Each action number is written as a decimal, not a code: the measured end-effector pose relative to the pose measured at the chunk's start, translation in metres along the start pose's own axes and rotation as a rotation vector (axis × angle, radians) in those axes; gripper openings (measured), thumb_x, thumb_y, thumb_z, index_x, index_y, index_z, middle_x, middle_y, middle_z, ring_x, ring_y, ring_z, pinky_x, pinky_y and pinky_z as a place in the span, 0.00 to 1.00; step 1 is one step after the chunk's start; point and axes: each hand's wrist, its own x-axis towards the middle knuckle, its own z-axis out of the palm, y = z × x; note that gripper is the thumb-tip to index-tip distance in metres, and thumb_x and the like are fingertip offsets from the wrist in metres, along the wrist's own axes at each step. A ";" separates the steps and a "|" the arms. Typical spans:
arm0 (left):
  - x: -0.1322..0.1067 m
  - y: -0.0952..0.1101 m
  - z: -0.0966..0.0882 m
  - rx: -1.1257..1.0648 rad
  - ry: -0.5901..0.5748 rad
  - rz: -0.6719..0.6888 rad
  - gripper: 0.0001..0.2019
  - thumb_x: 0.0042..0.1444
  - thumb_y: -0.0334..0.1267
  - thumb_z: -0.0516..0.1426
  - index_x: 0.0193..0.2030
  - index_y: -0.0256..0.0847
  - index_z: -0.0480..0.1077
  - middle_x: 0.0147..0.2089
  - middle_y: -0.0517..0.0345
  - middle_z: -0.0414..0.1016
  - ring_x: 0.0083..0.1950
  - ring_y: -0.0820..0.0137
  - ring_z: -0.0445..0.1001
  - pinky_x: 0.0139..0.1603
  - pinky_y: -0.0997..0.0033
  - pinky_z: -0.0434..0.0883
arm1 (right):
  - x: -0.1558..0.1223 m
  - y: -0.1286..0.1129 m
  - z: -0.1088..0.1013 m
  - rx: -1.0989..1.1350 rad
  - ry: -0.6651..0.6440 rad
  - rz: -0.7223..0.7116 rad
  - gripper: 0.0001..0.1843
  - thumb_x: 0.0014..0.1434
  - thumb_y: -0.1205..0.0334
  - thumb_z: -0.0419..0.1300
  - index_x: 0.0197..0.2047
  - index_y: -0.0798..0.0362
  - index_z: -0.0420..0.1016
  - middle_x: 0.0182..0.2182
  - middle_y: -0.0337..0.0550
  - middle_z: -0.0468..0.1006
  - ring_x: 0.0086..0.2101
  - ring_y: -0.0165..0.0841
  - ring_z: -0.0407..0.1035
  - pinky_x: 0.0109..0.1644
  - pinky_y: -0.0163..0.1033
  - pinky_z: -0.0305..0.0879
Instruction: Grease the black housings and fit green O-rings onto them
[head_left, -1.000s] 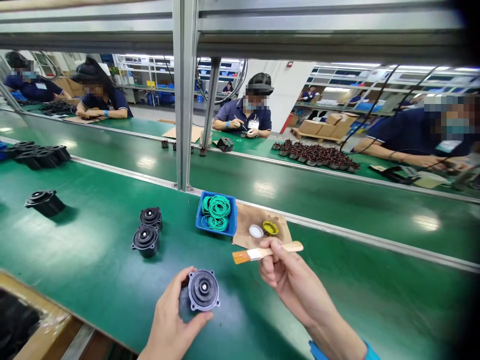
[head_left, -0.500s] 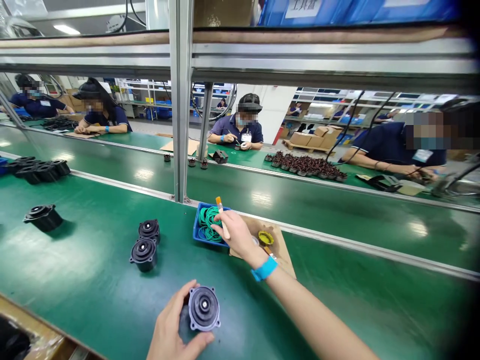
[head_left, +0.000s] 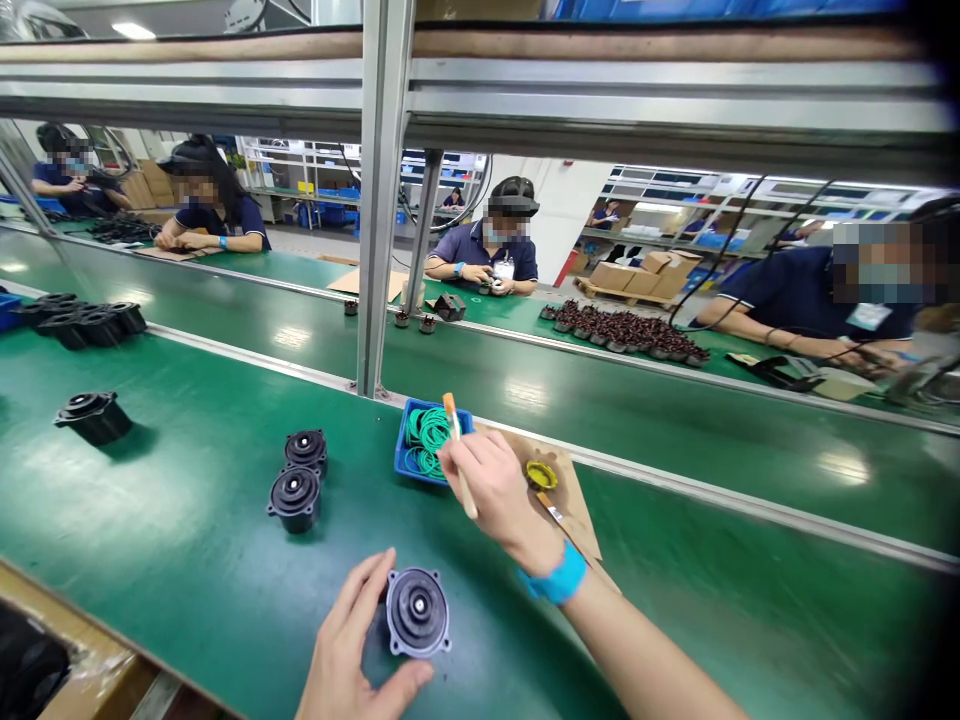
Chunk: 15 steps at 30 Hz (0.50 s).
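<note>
My left hand (head_left: pixel 346 650) grips a round black motor housing (head_left: pixel 417 611) that rests on the green belt near the front edge. My right hand (head_left: pixel 496 495) is closed on a small wooden brush (head_left: pixel 457 448) with orange bristles pointing up. It hovers over the right side of a blue tray (head_left: pixel 400 450) of green rubber rings (head_left: pixel 426 440). A blue band sits on my right wrist. Just right of that hand a small yellow pot (head_left: pixel 541 475) stands on a brown cardboard sheet (head_left: pixel 574 500).
Two black housings (head_left: pixel 298 480) stand left of the tray, one more (head_left: pixel 95 416) farther left, several (head_left: pixel 82 320) at the far left. A metal post (head_left: pixel 379 200) rises behind the tray. Across the belt other people work, beside a pile of dark coils (head_left: pixel 626 330).
My right hand swung the brush from in front of me out to the blue tray, bristles now up. It has drawn back slightly from the tray. My left hand keeps hold of the housing.
</note>
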 end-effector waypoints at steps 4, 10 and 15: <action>0.000 0.004 -0.004 -0.065 -0.029 0.018 0.36 0.61 0.48 0.61 0.72 0.46 0.54 0.66 0.45 0.70 0.61 0.57 0.77 0.59 0.62 0.76 | -0.026 -0.035 -0.042 0.176 0.012 -0.199 0.14 0.69 0.71 0.54 0.31 0.50 0.68 0.30 0.41 0.80 0.31 0.32 0.70 0.37 0.41 0.63; 0.001 0.008 -0.007 -0.059 -0.028 0.024 0.35 0.61 0.47 0.61 0.71 0.47 0.54 0.64 0.45 0.73 0.60 0.57 0.77 0.60 0.59 0.76 | -0.057 -0.063 -0.060 0.385 -0.136 -0.350 0.13 0.69 0.75 0.52 0.36 0.52 0.73 0.30 0.45 0.83 0.29 0.36 0.73 0.35 0.45 0.66; 0.010 0.014 -0.012 0.018 -0.003 0.143 0.35 0.59 0.58 0.60 0.67 0.44 0.60 0.60 0.43 0.75 0.60 0.54 0.77 0.58 0.58 0.77 | -0.058 -0.058 -0.056 0.651 -0.056 -0.121 0.11 0.71 0.61 0.57 0.35 0.50 0.66 0.36 0.46 0.83 0.34 0.33 0.75 0.43 0.44 0.69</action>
